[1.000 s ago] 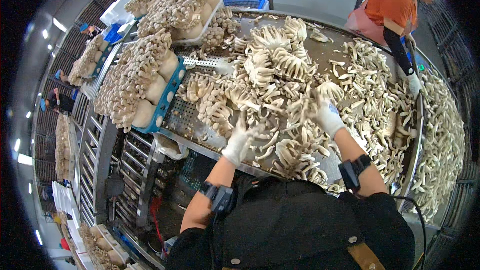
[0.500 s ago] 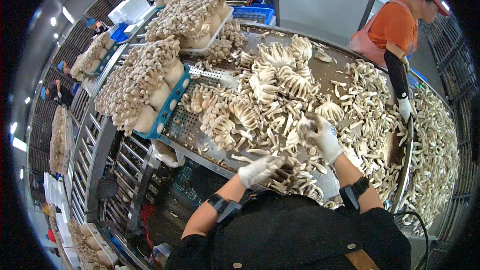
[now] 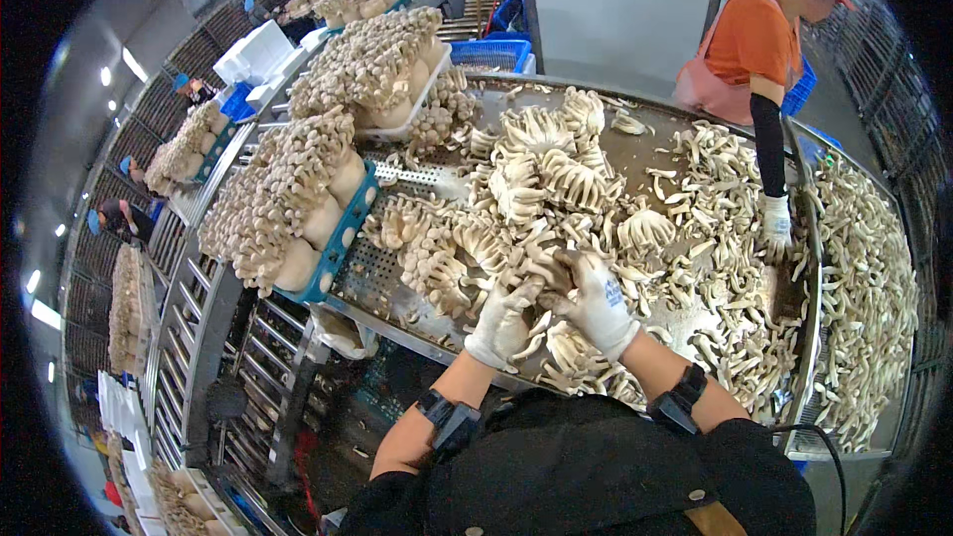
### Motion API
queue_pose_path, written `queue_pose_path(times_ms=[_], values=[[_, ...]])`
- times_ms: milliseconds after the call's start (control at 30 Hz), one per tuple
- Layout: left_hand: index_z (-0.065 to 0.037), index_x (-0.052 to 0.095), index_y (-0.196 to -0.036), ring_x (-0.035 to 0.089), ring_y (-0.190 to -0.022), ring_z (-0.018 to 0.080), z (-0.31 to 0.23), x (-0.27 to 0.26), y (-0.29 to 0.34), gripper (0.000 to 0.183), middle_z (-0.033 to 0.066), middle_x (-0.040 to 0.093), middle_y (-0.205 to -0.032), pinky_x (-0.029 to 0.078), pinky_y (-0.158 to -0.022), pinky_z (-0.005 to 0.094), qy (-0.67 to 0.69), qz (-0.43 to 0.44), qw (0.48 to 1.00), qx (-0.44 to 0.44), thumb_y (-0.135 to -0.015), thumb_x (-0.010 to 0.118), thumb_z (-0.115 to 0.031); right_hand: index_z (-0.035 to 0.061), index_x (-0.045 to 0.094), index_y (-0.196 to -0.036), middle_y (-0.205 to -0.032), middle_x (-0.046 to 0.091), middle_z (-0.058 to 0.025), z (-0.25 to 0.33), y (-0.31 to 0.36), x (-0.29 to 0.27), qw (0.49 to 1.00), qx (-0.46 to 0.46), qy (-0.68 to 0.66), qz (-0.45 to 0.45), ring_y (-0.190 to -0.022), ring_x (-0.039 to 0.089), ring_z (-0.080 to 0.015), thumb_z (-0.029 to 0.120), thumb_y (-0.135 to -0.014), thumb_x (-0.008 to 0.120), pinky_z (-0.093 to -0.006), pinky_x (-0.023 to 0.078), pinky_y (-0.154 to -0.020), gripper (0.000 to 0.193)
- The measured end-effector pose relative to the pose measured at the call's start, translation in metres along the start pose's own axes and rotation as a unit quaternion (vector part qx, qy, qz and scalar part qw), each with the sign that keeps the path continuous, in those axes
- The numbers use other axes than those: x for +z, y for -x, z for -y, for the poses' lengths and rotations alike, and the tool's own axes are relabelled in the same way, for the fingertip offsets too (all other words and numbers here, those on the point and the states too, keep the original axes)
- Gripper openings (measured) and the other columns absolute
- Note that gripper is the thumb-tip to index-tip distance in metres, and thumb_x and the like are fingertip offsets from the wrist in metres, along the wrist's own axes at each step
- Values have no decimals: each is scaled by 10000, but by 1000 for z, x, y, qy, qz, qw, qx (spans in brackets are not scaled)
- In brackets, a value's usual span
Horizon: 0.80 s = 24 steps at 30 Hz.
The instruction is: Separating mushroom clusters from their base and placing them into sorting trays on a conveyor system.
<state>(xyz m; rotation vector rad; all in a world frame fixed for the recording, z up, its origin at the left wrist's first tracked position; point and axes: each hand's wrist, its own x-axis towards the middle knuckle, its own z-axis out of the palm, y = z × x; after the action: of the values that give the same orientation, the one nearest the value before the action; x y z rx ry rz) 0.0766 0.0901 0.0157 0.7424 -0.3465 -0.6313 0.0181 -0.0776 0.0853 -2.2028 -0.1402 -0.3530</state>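
My left hand (image 3: 502, 324), in a white glove with darkened fingertips, is closed around the near side of a mushroom cluster (image 3: 540, 264). Pressed against the same cluster from the right is my right hand (image 3: 598, 304), also gloved, its fingers bent in. The two hands almost meet, and part of the cluster is hidden behind the fingers. More mushroom clusters (image 3: 578, 179) lie just beyond on the metal table (image 3: 660, 144). Loose separated mushrooms (image 3: 586, 362) lie below my right hand, close to my body.
A blue tray (image 3: 342, 238) and a white tray (image 3: 422, 99) of uncut mushrooms stand at left. Beside them runs a roller conveyor (image 3: 189, 303). At right, a co-worker's gloved hand (image 3: 776, 226) touches loose mushrooms near a divider; a mushroom-filled bin (image 3: 862, 308) lies beyond.
My hands have come together on one cluster; the right moved left, the left slightly up. The co-worker's hand shifted left, down onto the mushrooms. The view turned slightly.
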Motion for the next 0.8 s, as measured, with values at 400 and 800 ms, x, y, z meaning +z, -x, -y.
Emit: queue_pose_path(times_ms=[400,800], values=[[-73,435,-1284,564,-1074,226,-4,15,13,441,100,530,-1219,492,-887,319,153,-91,980,-91,-853,513,-18,-35,564,-1024,-871,619,-68,-10,20,10,870,171,-460,-53,-797,557,-117,127,-781,694,-269,471,-721,319],[-64,543,-1071,554,-912,140,-17,53,-4,345,24,578,-981,458,-828,250,-74,-86,991,-74,-737,543,25,12,541,-1096,-935,588,-95,-18,30,-4,982,80,-171,-24,-918,575,-207,186,-791,670,-319,484,-781,375]])
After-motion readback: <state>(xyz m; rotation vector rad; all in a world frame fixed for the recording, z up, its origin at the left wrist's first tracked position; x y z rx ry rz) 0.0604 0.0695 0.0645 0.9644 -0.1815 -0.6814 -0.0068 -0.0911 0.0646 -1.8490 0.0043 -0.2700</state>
